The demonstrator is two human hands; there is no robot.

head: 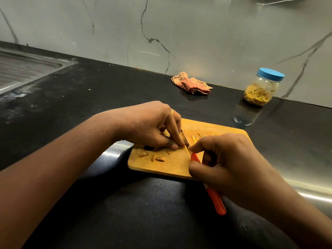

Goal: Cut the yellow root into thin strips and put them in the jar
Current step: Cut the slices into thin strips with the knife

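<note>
Your left hand (152,126) is bunched tight, thumb and fingers (175,145) curled down and pinched together on the cutting board (161,168), right against the knife blade (186,139). The yellow root piece they hold is hidden under those fingertips, so its shape cannot be told. A thin gold ring (172,111) sits on one finger.

Your right hand (231,164) is closed round the knife's smooth orange plastic handle (216,201). Its tail sticks out toward 5 o'clock below your palm. The forefinger reaches forward along the top, near where handle meets blade. The narrow metal blade angles toward 11 o'clock, touching the left fingertips.

Thin yellow strips (195,137) lie in a loose scatter just past the blade, at 1 o'clock from your left fingertips and close to the right knuckles. Brownish peel scraps (159,158) lie at 7 o'clock from the left hand, on the board's near left part.

The board is pale wood with rounded corners, lying on a glossy black counter (107,97). At 2 o'clock from the board, well apart, stands a clear jar (260,90) with a blue screw lid (271,74) on and yellow strips filling its bottom. A crumpled striped cloth (192,85) lies at 12 o'clock by the veined grey wall. A steel sink (21,69) is at 10 o'clock.
</note>
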